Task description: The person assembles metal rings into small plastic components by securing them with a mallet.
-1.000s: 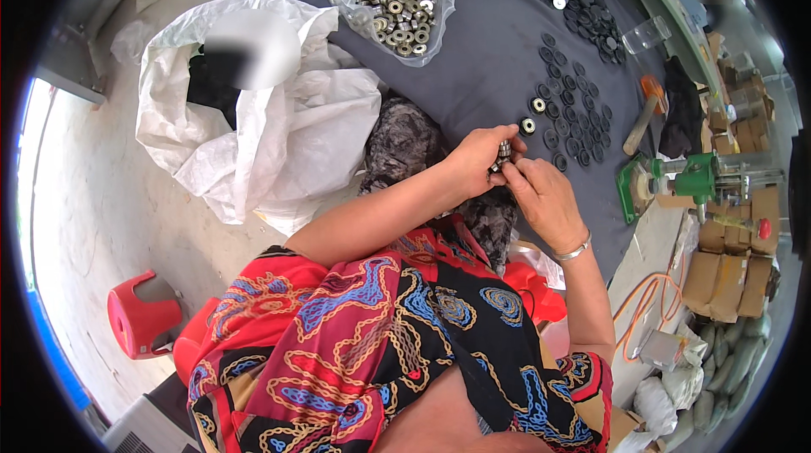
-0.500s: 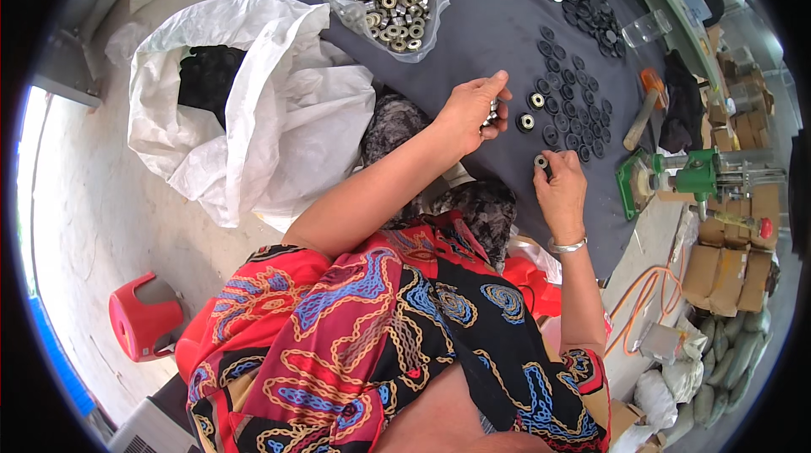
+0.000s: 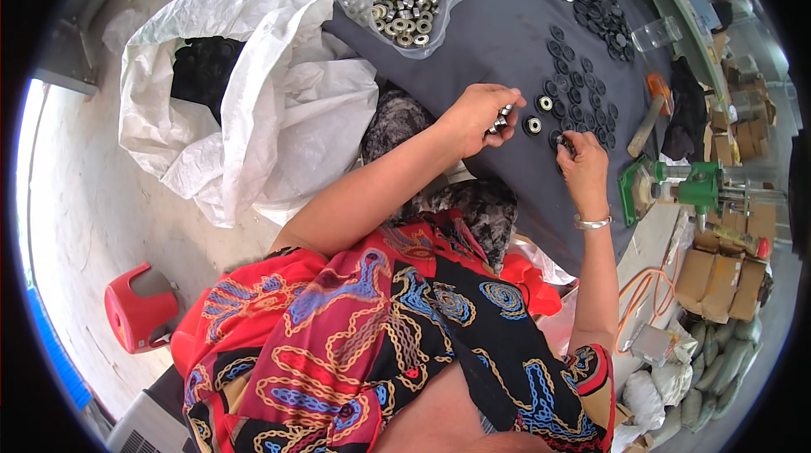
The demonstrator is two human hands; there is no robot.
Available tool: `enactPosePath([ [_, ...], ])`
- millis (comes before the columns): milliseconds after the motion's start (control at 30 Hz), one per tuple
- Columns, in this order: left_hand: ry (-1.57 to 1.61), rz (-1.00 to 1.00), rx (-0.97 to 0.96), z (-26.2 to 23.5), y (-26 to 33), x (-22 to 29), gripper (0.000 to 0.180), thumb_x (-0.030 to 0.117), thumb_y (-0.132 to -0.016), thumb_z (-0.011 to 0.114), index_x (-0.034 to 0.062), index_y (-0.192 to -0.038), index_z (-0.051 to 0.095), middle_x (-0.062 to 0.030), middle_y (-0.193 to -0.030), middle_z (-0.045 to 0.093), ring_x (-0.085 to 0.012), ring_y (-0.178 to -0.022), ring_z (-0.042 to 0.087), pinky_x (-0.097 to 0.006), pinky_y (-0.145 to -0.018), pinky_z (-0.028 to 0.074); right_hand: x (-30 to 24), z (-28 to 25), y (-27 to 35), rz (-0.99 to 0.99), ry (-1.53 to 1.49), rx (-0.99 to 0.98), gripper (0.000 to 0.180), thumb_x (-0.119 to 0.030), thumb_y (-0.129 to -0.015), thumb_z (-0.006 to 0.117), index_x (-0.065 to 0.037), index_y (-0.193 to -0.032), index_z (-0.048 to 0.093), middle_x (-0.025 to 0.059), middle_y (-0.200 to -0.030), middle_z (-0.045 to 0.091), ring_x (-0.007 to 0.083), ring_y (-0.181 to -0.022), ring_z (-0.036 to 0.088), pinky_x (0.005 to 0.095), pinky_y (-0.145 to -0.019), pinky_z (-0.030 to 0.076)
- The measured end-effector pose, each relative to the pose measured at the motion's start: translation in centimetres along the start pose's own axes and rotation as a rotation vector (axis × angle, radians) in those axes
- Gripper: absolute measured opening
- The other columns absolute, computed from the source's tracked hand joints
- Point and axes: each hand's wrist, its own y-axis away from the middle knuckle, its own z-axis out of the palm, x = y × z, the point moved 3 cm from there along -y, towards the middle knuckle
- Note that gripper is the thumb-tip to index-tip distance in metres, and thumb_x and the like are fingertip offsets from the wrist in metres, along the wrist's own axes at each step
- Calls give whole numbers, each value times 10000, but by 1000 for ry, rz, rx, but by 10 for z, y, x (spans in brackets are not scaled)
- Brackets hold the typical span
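Observation:
My left hand point(image 3: 485, 122) is closed around several small silver bearings point(image 3: 502, 118), held just above the dark cloth-covered table point(image 3: 473, 43). To its right, black plastic rings point(image 3: 578, 81) lie spread in loose rows. Two of them at the near left carry bearings point(image 3: 532, 125) in their centres. Over the nearest rings, my right hand point(image 3: 585, 170) pinches a bearing at its fingertips; the fingers partly cover it, and whether it touches a ring I cannot tell. Beyond my left hand, a clear plastic bag point(image 3: 443, 26) stands open, full of bearings.
A heap of black round parts point(image 3: 612, 26) lies at the far right, beside a clear cup point(image 3: 657, 33). A hammer point(image 3: 646, 125) and a green hand press point(image 3: 701, 187) are on the right. A white sack point(image 3: 287, 128) holding black parts and a red stool point(image 3: 139, 308) are left.
My right hand has moved forward and slightly right with its bearing, from the near table area to the nearest rings. My left hand keeps its bearings; the view has shifted slightly.

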Motion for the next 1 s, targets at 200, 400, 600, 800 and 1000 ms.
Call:
enactPosePath([
  [200,21,-1,-30,0,-1,2,233,200,-949,534,-14,-1019,591,-70,-689,542,-174,-543,521,-235,-359,274,0,4,-10,-23,38,-62,197,-69,-775,634,16,-952,658,175,-841,586,356,-736,604,421,-673,484],
  [400,43,1,-86,1,6,7,268,150,-926,509,-29,-1109,587,-79,-669,548,-182,-526,517,-241,-356,282,-3,5,-9,-133,203,-103,167,-67,-790,626,2,-940,653,187,-859,568,368,-777,600,444,-679,481],
  [600,-13,-10,-224,9,20,-6,383,148,-921,499,-25,-1263,513,-90,-659,545,-180,-485,500,-238,-344,280,-47,-19,4,-244,272,108,188,-86,-821,652,-6,-991,655,134,-860,588,303,-740,605,401,-665,488],
  [800,-60,-70,-322,25,40,-31,482,154,-903,565,1,-1343,444,-56,-690,550,-110,-481,487,-220,-354,281,-57,-2,31,-106,-753,-121,213,-51,-850,670,-7,-1058,668,46,-881,606,149,-752,579,261,-689,469],
  [1000,-247,-245,-422,27,40,-53,455,206,-910,592,44,-1323,489,-21,-699,540,-77,-510,486,-221,-365,266,-42,2,58,143,-979,-295,179,2,-851,655,11,-1029,655,1,-911,590,67,-759,555,204,-681,462],
])
